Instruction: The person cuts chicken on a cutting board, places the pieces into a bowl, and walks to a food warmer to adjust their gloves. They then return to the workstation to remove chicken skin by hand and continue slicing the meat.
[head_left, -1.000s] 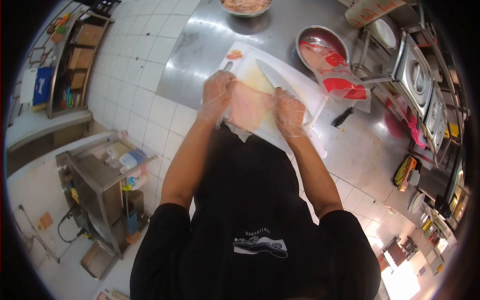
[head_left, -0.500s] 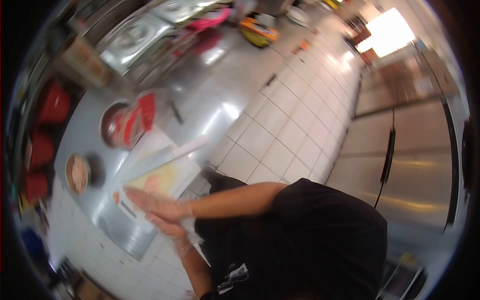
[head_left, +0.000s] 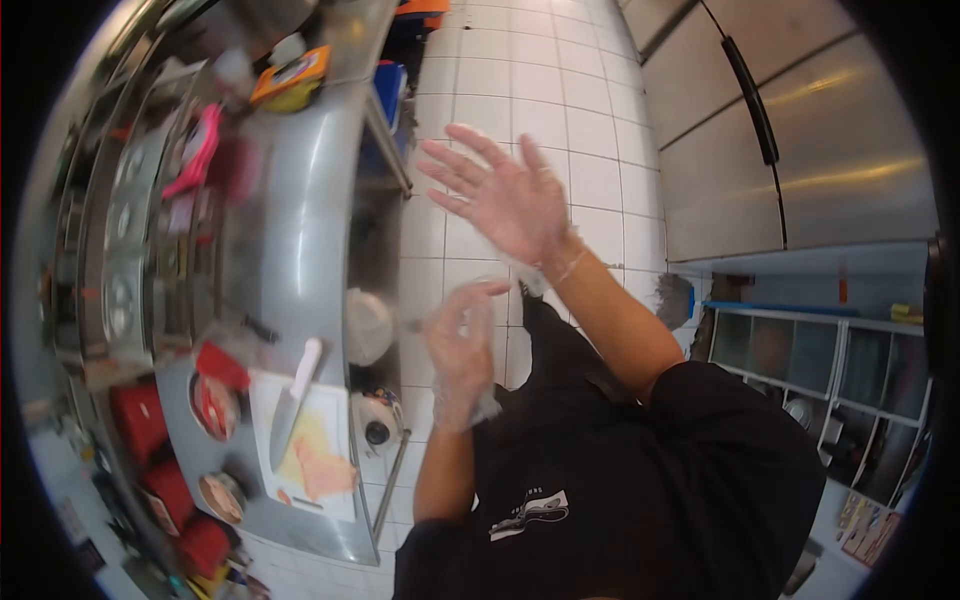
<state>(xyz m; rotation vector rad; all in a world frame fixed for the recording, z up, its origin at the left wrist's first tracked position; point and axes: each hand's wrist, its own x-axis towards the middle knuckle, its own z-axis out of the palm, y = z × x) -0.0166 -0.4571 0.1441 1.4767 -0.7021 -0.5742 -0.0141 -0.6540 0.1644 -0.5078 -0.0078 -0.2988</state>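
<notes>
Both hands wear clear plastic gloves and are raised in front of my body, away from the steel counter (head_left: 320,230). My right hand (head_left: 505,200) is open, palm up, fingers spread, holding nothing. Lower and to its left, my left hand (head_left: 462,345) is slightly blurred, its fingers loosely bent and apart, nothing visible in it. On the counter lies a white cutting board (head_left: 335,400) with a yellowish wet stain. A white-handled knife (head_left: 290,420) rests across it, beside a pale pink piece of raw meat (head_left: 325,472).
A bowl of pale meat (head_left: 221,497) and a bowl holding red packaging (head_left: 212,408) stand beyond the board. Red bins (head_left: 140,420) and lidded steel pans (head_left: 122,295) line the far side. Steel refrigerator doors (head_left: 830,140) and a glass-fronted cabinet (head_left: 770,345) are to the right.
My hands were together over the cutting board's near end; now they are apart, lifted away above the floor. The view has turned right, and the knife and meat remain on the board.
</notes>
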